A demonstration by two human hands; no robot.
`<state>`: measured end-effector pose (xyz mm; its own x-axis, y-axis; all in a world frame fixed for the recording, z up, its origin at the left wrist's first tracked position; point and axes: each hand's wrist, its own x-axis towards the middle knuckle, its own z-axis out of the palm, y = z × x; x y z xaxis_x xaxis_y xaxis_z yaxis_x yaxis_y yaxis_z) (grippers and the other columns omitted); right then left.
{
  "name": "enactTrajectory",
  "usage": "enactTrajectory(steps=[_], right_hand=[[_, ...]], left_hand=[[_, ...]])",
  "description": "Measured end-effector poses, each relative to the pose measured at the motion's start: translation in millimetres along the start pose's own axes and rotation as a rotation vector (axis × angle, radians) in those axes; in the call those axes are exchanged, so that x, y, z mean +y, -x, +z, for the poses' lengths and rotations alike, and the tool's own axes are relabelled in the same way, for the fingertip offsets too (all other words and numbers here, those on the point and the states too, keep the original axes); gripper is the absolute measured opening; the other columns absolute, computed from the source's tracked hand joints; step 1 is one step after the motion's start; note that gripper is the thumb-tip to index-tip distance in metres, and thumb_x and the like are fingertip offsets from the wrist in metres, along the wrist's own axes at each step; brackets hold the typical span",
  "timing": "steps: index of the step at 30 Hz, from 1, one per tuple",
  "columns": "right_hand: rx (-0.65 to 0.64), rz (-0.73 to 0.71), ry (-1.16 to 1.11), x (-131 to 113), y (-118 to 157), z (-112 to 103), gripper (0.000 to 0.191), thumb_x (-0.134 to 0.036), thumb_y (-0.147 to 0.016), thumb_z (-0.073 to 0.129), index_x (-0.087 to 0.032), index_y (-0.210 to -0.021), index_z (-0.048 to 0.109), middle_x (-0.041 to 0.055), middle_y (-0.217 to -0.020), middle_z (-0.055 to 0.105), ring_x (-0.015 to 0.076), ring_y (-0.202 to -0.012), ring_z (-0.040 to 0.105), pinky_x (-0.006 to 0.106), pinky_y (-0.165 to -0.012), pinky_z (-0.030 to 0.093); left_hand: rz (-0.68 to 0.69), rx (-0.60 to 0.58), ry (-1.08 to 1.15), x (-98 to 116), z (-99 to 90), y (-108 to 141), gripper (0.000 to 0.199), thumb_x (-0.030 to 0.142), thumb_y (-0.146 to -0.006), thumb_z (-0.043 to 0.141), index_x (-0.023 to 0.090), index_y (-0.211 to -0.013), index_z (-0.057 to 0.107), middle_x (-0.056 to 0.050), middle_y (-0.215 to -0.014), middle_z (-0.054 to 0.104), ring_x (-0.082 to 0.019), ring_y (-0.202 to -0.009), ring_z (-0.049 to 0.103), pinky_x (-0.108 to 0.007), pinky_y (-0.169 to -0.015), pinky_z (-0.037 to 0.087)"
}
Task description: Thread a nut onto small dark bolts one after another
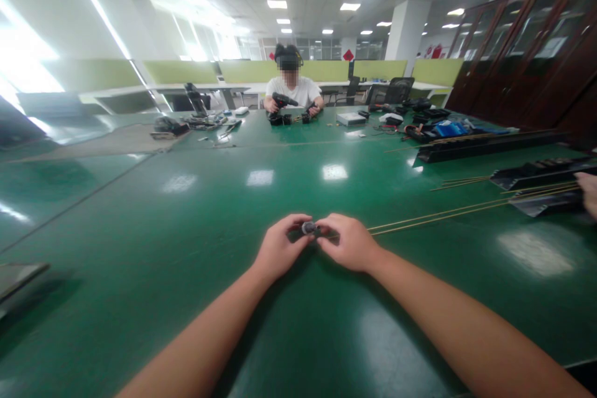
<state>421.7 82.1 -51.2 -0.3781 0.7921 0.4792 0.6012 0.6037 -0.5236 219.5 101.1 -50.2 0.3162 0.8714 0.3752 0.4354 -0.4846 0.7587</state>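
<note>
Between the thumb and fingers of my left hand [283,247] is a small round grey metal part [308,228], held just above the green tabletop. My right hand [347,242] is beside it, thumb and forefinger pinched close to the part's right side. What sits in that pinch is too small to make out. Thin brass-coloured rods [438,217] run from behind my right hand toward a black channel-shaped piece [536,202] on the right. One rod seems to reach under my right fingers, though the hand hides where it ends.
Another person's hand [588,193] is at the right edge by the rods. Across the green table [209,199] a person [293,90] holds a black power drill [284,99]. More black channels [485,146], a white box [351,119] and a flat board [21,277] lie around.
</note>
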Motion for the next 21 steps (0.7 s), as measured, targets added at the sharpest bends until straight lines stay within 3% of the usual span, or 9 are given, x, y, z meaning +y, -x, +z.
enactTrajectory(steps=[4, 9, 16, 21], right_hand=[[0.014, 0.005, -0.003, 0.7, -0.2, -0.3, 0.013, -0.021, -0.083, 0.062, -0.019, -0.095, 0.067, 0.0045, -0.089, 0.066, 0.0174, -0.081, 0.061, 0.028, -0.076, 0.048], [0.022, -0.008, -0.025, 3.1, 0.2, 0.8, 0.025, -0.019, -0.081, 0.064, -0.018, -0.106, 0.068, 0.0047, -0.092, 0.067, 0.0179, -0.083, 0.062, 0.029, -0.079, 0.049], [0.037, -0.035, -0.066, 2.7, 0.9, 0.8, 0.032, -0.019, -0.081, 0.065, -0.020, -0.113, 0.067, 0.0041, -0.093, 0.068, 0.0178, -0.083, 0.063, 0.030, -0.080, 0.051], [0.037, -0.037, -0.063, 3.3, 1.3, 1.3, 0.033, -0.020, -0.081, 0.065, -0.019, -0.114, 0.066, 0.0045, -0.093, 0.068, 0.0181, -0.083, 0.063, 0.030, -0.080, 0.051]], left_hand=[[0.009, -0.026, -0.013, -3.1, 0.8, -1.0, 0.031, 0.031, -0.083, 0.067, 0.022, -0.112, 0.065, -0.005, -0.112, 0.068, -0.021, -0.100, 0.066, -0.036, -0.095, 0.054], [-0.012, -0.050, 0.000, -1.5, 1.7, -1.5, 0.033, 0.033, -0.087, 0.062, 0.021, -0.117, 0.062, -0.006, -0.113, 0.068, -0.021, -0.102, 0.065, -0.037, -0.096, 0.053], [-0.064, -0.091, 0.144, -3.2, 3.2, -0.6, 0.031, 0.032, -0.089, 0.060, 0.020, -0.117, 0.054, -0.006, -0.110, 0.069, -0.021, -0.102, 0.067, -0.038, -0.097, 0.053], [-0.076, -0.093, 0.263, -8.6, 5.5, -1.5, 0.039, 0.031, -0.088, 0.061, 0.020, -0.124, 0.050, -0.008, -0.121, 0.066, -0.020, -0.111, 0.065, -0.038, -0.103, 0.050]])
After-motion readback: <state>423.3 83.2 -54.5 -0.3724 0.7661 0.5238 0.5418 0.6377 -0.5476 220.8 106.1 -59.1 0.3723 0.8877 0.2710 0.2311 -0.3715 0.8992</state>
